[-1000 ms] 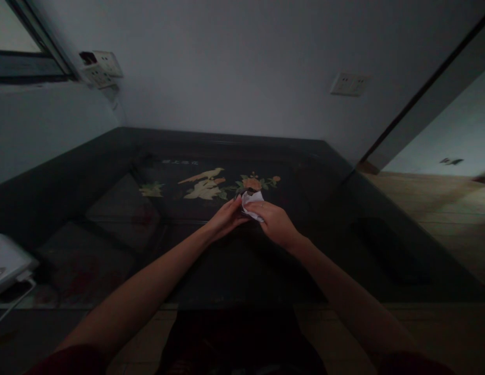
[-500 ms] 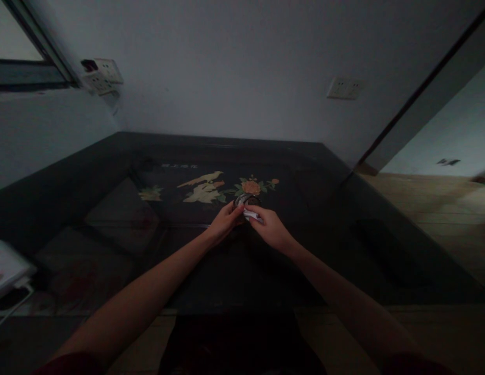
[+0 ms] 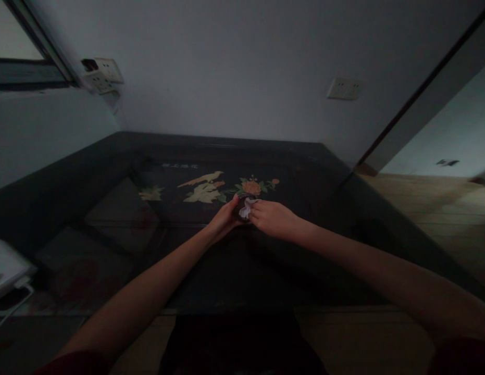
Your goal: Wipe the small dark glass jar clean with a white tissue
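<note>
Over the middle of a dark glossy table point(image 3: 211, 271), my left hand point(image 3: 225, 219) grips a small dark round object point(image 3: 239, 209) by its left side. Its exact kind is too dim to make out. A crumpled white tissue point(image 3: 245, 210) lies against the object's face, pinched in the fingers of my right hand point(image 3: 271, 219). The right fingers are closed together and partly cover the object's right side. Both hands meet just in front of the orange flower in the table's picture.
Birds and flowers point(image 3: 205, 187) decorate the tabletop. At the left edge is a white device point(image 3: 10, 268) with a cable. Wall sockets point(image 3: 345, 88) are on the back wall, with more sockets point(image 3: 103, 75) in the left corner. A dark flat shape is faint on the right.
My right hand has turned, its forearm swinging outward to the right. The tissue now spreads over the round object's face, and the object has tilted. My left hand has stayed nearly in place.
</note>
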{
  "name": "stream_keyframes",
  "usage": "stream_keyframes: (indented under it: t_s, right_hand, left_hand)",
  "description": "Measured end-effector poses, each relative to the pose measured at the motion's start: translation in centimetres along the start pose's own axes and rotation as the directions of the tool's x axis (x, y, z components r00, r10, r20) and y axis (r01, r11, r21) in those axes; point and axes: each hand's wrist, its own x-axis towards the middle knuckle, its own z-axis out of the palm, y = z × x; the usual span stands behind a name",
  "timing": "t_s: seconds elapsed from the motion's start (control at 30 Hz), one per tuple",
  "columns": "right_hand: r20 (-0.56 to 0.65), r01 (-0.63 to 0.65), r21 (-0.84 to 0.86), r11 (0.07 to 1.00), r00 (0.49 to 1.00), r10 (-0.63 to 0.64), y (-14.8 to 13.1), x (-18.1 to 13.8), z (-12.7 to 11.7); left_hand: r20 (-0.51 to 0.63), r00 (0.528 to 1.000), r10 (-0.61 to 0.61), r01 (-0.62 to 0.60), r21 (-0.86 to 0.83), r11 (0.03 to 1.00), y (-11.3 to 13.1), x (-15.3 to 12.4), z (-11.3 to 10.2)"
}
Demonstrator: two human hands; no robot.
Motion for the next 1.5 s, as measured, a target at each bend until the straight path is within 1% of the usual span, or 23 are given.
stream_keyframes:
  t_s: [0.13,0.23,0.3,0.37,0.43,0.5,0.57,0.63,0.7,0.77,0.83,0.93,1.03,1.13,1.2,1.3,1.37,1.43,1.5]
  right_hand:
    - [0.073,-0.015,-0.061,0.998,0.997,0.02,-0.3,0.4,-0.4]
    - [0.109,-0.098,-0.049,0.994,0.989,0.103,-0.7,0.7,-0.1]
    - [0.105,-0.184,0.026,0.983,0.978,0.18,-0.9,0.7,0.2]
    - [0.094,-0.283,0.13,0.95,0.958,0.272,-0.8,0.6,0.7]
    - [0.086,-0.387,0.236,0.891,0.922,0.378,-0.7,0.5,1.0]
    - [0.075,-0.463,0.341,0.818,0.881,0.468,-0.7,0.3,1.1]
    - [0.033,-0.484,0.455,0.748,0.848,0.529,-0.9,0.1,1.2]
    - [-0.025,-0.458,0.549,0.699,0.827,0.561,-1.3,0.1,1.1]
    - [-0.058,-0.447,0.567,0.691,0.816,0.576,-1.8,0.1,1.2]
    - [-0.042,-0.47,0.504,0.725,0.825,0.564,-2.3,0.2,1.5]
    - [-0.028,-0.474,0.411,0.778,0.847,0.531,-2.6,0.3,1.8]
    - [-0.054,-0.409,0.279,0.869,0.897,0.439,-2.6,0.3,2.3]
    - [-0.067,-0.314,0.152,0.937,0.943,0.327,-2.1,0.2,2.5]
    - [-0.075,-0.259,0.055,0.964,0.962,0.263,-1.6,0.2,2.7]
    - [-0.08,-0.252,0.019,0.968,0.964,0.253,-1.6,0.2,2.9]
    - [-0.073,-0.266,0.057,0.962,0.96,0.27,-1.9,0.2,3.0]
    - [-0.066,-0.318,0.159,0.935,0.941,0.332,-2.3,0.3,3.0]
    - [-0.057,-0.412,0.315,0.855,0.891,0.45,-2.8,0.4,3.1]
    - [-0.045,-0.481,0.505,0.716,0.814,0.579,-3.3,0.7,3.2]
  left_hand:
    - [-0.04,0.998,-0.05,0.048,-0.04,0.998,0.4,-0.2,0.2]
    - [-0.034,0.995,-0.094,0.091,-0.096,0.991,0.7,-0.3,0.0]
    - [0.007,0.993,-0.119,0.119,-0.131,0.984,0.9,-0.3,-0.2]
    - [0.068,0.988,-0.141,0.151,-0.165,0.975,1.0,-0.2,-0.5]
    - [0.117,0.981,-0.153,0.173,-0.184,0.968,0.9,-0.2,-0.8]
    - [0.128,0.983,-0.135,0.157,-0.184,0.97,0.7,-0.1,-1.0]
    - [0.107,0.99,-0.096,0.113,-0.169,0.979,0.4,0.0,-1.1]
    - [0.073,0.995,-0.065,0.076,-0.149,0.986,0.1,0.1,-1.2]
    - [0.046,0.998,-0.05,0.056,-0.133,0.99,-0.2,0.1,-1.1]
    - [0.033,0.999,-0.043,0.047,-0.128,0.991,-0.4,0.2,-1.1]
    - [0.025,0.999,-0.036,0.039,-0.134,0.99,-0.5,0.3,-1.1]
    - [0.017,1.0,-0.008,0.01,-0.136,0.991,-0.4,0.4,-1.1]
    - [-0.03,0.999,0.038,-0.041,-0.102,0.994,-0.1,0.4,-1.0]
    - [-0.099,0.989,0.106,-0.112,-0.06,0.992,0.0,0.2,-0.8]
    - [-0.113,0.984,0.135,-0.14,-0.034,0.99,-0.2,0.2,-0.7]
    - [-0.116,0.984,0.132,-0.133,0.0,0.991,-0.5,0.1,-0.8]
    - [-0.113,0.986,0.125,-0.125,0.001,0.992,-0.6,0.1,-0.8]
    - [-0.1,0.988,0.118,-0.12,-0.013,0.993,-0.7,0.1,-0.9]
    - [-0.081,0.99,0.114,-0.116,-0.03,0.993,-0.7,0.1,-0.8]
